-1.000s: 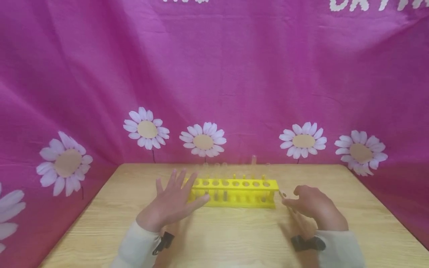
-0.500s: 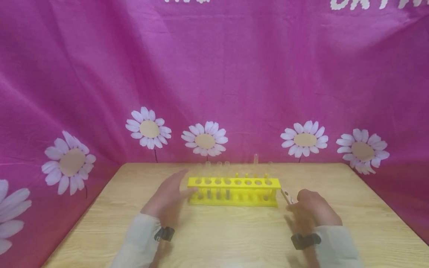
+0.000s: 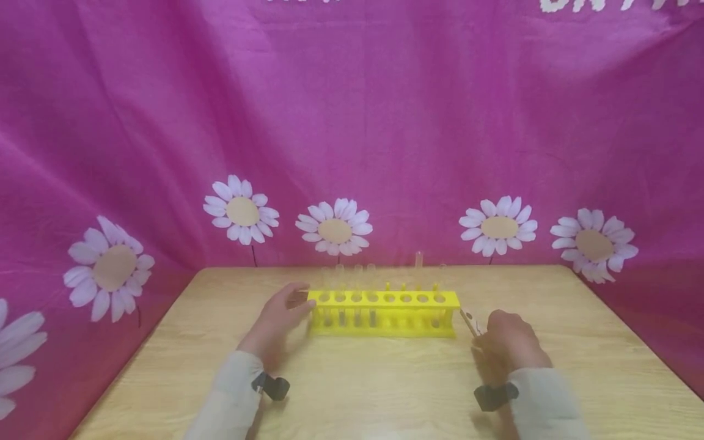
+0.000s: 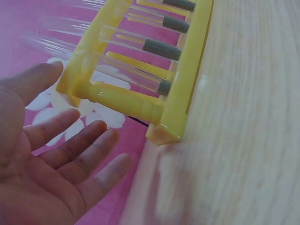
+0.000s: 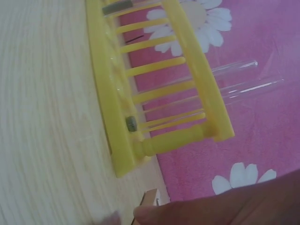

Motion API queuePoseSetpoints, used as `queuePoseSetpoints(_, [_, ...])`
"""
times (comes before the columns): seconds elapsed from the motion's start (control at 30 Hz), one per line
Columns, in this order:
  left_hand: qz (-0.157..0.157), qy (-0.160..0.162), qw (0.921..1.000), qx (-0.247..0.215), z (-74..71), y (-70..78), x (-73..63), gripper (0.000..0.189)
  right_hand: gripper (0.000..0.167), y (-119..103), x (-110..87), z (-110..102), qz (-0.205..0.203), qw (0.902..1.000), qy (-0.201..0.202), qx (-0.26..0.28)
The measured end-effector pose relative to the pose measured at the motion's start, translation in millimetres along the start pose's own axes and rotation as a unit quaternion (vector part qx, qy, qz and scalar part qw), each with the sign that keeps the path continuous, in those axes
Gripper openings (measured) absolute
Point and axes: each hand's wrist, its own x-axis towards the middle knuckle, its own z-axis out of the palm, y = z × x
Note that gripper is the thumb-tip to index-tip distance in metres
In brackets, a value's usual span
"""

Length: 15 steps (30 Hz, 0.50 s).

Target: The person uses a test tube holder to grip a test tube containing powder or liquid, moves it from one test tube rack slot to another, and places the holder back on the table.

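Note:
A yellow test tube rack (image 3: pixel 385 307) stands on the table, facing me lengthwise. Its left slots hold several clear test tubes with dark grey material (image 4: pixel 161 49) at the bottom. Near the right end, one tube has a little dark material, and a taller test tube (image 3: pixel 419 263) beside it looks clear. My left hand (image 3: pixel 277 321) is at the rack's left end, thumb by the top corner, its fingers loosely extended in the left wrist view. Right of the rack, my right hand (image 3: pixel 511 339) pinches a wooden test tube holder (image 3: pixel 468 322) with a wire spring; its tip is close to the rack.
A light wooden table (image 3: pixel 379 391) lies under everything. Behind it and at both sides hangs a magenta cloth (image 3: pixel 396 122) with white daisies. Thin yellow pegs (image 5: pixel 154 70) stand along the rack's back. Dark straps (image 3: pixel 271 386) show at both wrists.
My left hand, spread over the rack's left end a second ago, has drawn back beside that end, uncovering the left holes. The right hand keeps the holder, shifting only slightly.

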Motion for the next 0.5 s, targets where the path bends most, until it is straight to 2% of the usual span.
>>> queuePoseSetpoints(0.13, [-0.002,-0.002,0.9997,-0.022,0.1,-6.5,1.8,0.053,0.016,-1.5,2.9,3.7,0.004,0.9998,0.008,-0.017])
queuePoseSetpoints(0.37, [0.008,-0.028,0.9978,-0.059,0.8,-16.1,6.6,0.056,0.017,-3.4,3.3,3.9,-0.003,0.9988,0.029,-0.039])
queuePoseSetpoints(0.5, [0.009,-0.033,0.9969,-0.071,0.9,-16.1,5.3,0.052,0.016,-2.0,4.3,4.9,-0.001,0.9987,0.032,-0.040])
